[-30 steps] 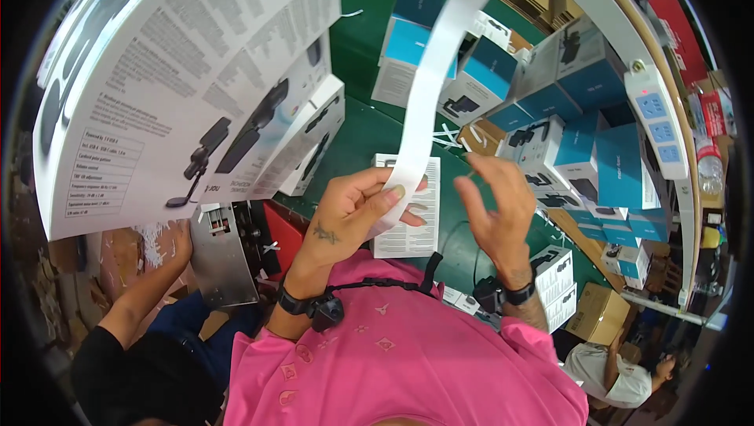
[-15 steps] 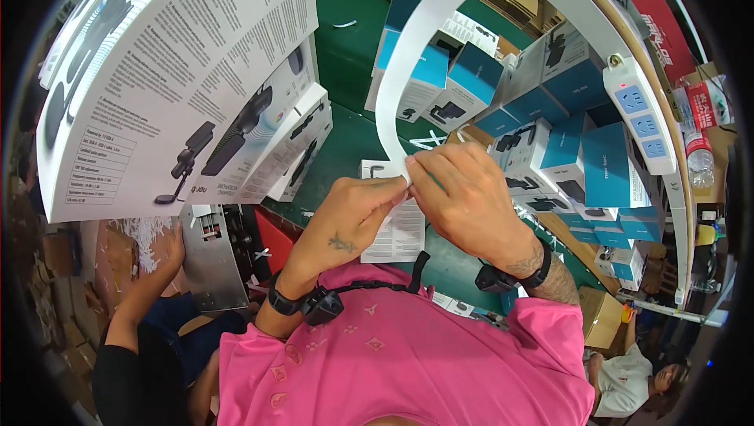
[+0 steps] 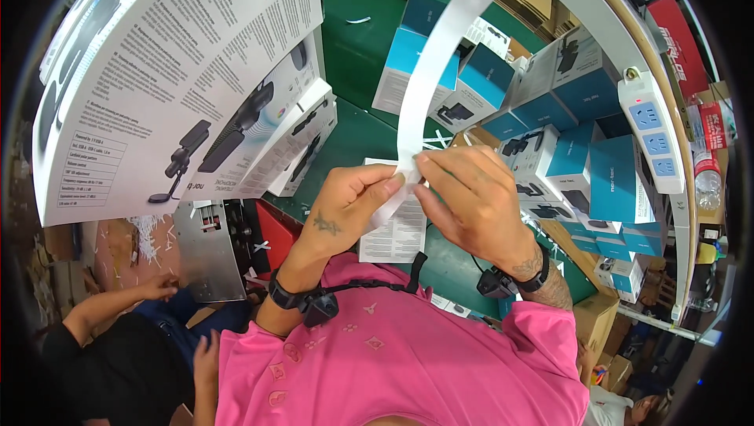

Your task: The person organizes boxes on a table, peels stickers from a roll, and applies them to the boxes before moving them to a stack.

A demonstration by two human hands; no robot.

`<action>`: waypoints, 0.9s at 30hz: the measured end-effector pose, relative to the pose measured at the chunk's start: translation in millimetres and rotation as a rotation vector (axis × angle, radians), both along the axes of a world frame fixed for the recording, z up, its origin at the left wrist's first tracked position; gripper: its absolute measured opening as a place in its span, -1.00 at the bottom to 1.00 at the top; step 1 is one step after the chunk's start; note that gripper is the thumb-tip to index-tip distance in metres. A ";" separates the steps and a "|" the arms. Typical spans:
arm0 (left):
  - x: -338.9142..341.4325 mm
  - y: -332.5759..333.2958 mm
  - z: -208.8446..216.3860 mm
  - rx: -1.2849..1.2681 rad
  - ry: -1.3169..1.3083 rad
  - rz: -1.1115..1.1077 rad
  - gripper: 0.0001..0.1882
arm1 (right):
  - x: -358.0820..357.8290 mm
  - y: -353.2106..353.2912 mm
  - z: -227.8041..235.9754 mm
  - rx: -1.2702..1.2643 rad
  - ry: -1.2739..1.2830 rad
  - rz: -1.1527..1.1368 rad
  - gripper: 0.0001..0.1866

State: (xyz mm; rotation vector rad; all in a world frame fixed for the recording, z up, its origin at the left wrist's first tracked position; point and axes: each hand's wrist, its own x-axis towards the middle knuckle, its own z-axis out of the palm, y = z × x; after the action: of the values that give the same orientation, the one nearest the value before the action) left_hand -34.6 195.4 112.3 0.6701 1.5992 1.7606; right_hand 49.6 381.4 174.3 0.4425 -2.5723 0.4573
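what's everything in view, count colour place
strip: one, white, top to hands
printed panel: one, white, below hands
large boxes: several, white, left
small boxes: many, blue and white, right
table: one, green, centre
power strip: one, white, right
bottle: one, clear, right
scraps: many, white, top and left
cartons: several, brown, right
co-workers: two, black and white shirts, lower corners
shirt: one, pink, bottom
left hand: one, bare, pinching strip
right hand: one, bare, at strip

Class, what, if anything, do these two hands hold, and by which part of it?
The left hand pinches the white strip near its visible lower end; the right hand is at its edge there, but whether it grips cannot be told.
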 end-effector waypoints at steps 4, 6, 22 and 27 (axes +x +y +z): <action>-2.5 -3.5 3.6 0.006 -0.020 -0.091 -0.76 | -1.9 -0.8 5.0 0.005 -0.077 0.020 -0.67; -4.6 -6.2 7.5 -0.026 0.093 -0.112 -0.79 | -2.6 -1.2 7.5 -0.002 -0.109 0.041 -0.70; 0.0 -16.7 0.0 -0.155 0.404 0.029 -0.76 | -5.4 25.1 -19.6 -0.076 -0.195 0.148 -0.74; -7.5 -26.5 -23.6 -0.083 0.164 0.319 -0.72 | -18.1 57.2 -128.2 0.129 0.040 -0.146 -0.76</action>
State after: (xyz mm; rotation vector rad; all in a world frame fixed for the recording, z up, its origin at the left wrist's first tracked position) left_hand -42.1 168.9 88.8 0.5551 1.9688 1.8891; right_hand 31.5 438.6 46.1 0.3021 -2.5820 0.2297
